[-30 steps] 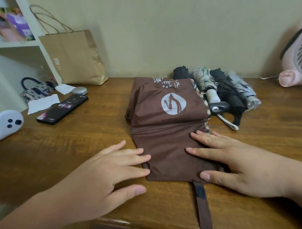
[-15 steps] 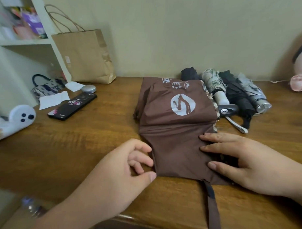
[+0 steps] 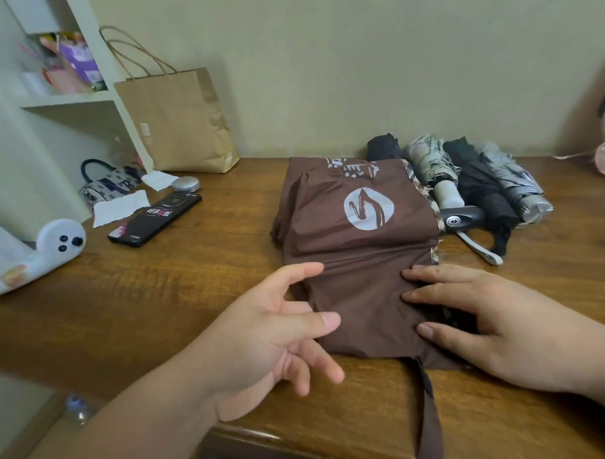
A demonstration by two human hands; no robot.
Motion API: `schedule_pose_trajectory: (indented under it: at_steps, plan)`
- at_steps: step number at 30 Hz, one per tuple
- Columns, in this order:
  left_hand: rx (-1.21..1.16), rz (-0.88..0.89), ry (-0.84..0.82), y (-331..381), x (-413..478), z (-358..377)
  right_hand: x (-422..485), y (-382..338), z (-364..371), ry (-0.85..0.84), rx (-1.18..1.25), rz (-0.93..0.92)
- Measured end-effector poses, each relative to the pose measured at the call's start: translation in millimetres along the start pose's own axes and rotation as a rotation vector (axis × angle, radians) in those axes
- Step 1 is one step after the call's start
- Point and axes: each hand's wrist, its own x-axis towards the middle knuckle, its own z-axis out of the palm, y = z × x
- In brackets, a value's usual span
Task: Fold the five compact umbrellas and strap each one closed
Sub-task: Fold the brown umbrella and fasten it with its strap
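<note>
Brown umbrella [image 3: 360, 261], canopy flattened, is laid near the front of the wooden desk [image 3: 193, 284], apparently so that its panels can be smoothed before rolling; its strap [image 3: 429, 413] is left hanging over the edge. It is pinned by the right hand [image 3: 503, 325], fingers [image 3: 433, 293] straight and slightly spread. The left hand [image 3: 264, 340] is held at its left edge, fingers loosely spread, thumb on the cloth, nothing plainly gripped.

The left hand [image 3: 263, 337] has lifted beside the brown umbrella [image 3: 364, 261], fingers [image 3: 296, 275] spread.

paper bag [image 3: 181, 123], phone [image 3: 155, 220], wooden table [image 3: 159, 286]
</note>
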Motion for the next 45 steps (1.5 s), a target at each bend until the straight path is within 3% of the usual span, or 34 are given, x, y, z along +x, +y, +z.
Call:
schedule_pose_trajectory:
  at_steps: [10,15,22,25,29,33,36,38,40,41,45]
  plan:
    - [0.436,0.156,0.181,-11.3,-3.5,-10.1,0.7,1.3,-0.8,-0.028,0.011,0.011]
    - [0.73,0.157,0.24,-9.9,-5.6,-12.0,-4.7,4.0,-8.3,-0.136,0.047,0.009]
    - [1.257,0.471,0.283,-21.0,-0.2,-11.3,-7.3,8.6,-20.5,-0.218,0.163,0.003]
    - [1.418,0.583,0.088,-18.9,3.3,-19.8,-9.3,8.4,-22.7,-0.253,0.187,-0.003]
    - [1.478,0.432,-0.241,-14.8,7.7,-23.9,-9.4,10.0,-25.3,-0.256,0.187,-0.058]
    - [1.552,0.395,-0.269,-10.7,0.6,-20.1,-5.1,16.7,-9.7,-0.236,-0.037,-0.185]
    - [1.608,0.462,-0.304,-12.4,2.0,-24.4,-11.6,20.4,-16.9,-0.386,0.179,-0.085]
    - [1.638,0.397,-0.356,-14.3,3.8,-30.1,-12.4,38.2,-12.2,-0.46,0.149,-0.074]
    - [1.627,0.464,-0.362,-17.8,4.9,-37.6,-30.5,56.1,-7.2,-0.579,0.097,-0.109]
    - [1.608,0.518,-0.353,-21.7,4.9,-43.0,-38.3,56.6,-11.8,-0.576,0.131,-0.101]
    - [1.484,0.8,-0.298,-28.5,0.6,-52.3,-35.3,4.9,-49.3,-0.172,0.37,-0.05]
